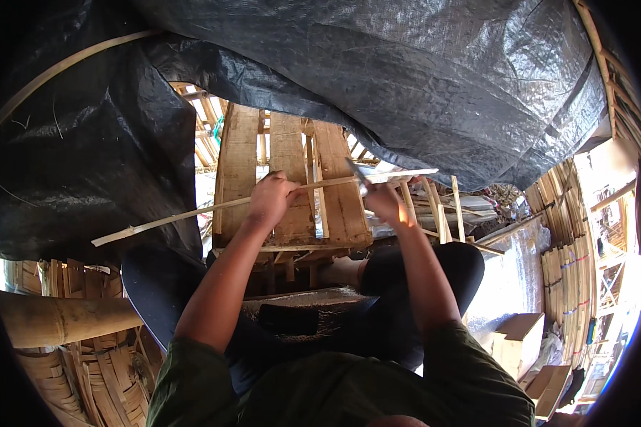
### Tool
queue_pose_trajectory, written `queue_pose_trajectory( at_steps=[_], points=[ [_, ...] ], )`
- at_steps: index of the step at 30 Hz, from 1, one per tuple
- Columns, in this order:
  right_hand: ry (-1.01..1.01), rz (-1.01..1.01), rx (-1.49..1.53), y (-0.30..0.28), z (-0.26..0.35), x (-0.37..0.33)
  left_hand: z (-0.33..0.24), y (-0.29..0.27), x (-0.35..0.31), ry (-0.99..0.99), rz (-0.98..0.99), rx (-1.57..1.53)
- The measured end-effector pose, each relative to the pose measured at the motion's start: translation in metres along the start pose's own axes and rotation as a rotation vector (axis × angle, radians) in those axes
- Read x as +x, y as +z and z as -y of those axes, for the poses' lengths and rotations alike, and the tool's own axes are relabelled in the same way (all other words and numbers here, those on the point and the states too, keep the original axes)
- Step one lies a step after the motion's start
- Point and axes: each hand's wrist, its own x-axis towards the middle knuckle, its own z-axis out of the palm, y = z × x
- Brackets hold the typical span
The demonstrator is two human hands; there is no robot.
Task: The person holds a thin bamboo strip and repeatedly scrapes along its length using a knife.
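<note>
A long, thin bamboo strip lies slantwise across my lap and a slatted wooden bench, its left end lower and nearer me. My left hand is closed around the strip near its middle, above the bench planks. In my right hand is a knife, its dark blade pointing up and to the left, against the strip or just beside it. The strip's right end is pale and runs on past my right hand. My right fingers partly hide the knife's handle.
Black plastic sheeting hangs close beyond the bench and down the left side. Several upright bamboo sticks stand right of the bench. A thick bamboo pole lies at left. Cardboard boxes and bundled bamboo strips are at right.
</note>
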Motion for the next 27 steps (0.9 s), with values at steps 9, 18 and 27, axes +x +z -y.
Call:
queue_pose_trajectory(
  at_steps=[9, 18, 27],
  points=[
    [-0.055, -0.416, -0.043, -0.011, 0.072, -0.034, -0.004, -0.007, 0.000, -0.036, 0.052, -0.015],
    [0.106, -0.162, -0.065, -0.027, 0.084, -0.039, -0.008, -0.008, 0.002, -0.075, 0.081, -0.007],
    [0.104, -0.395, -0.101, 0.003, 0.016, -0.019, -0.022, -0.005, 0.012, -0.006, 0.046, -0.040]
  ],
)
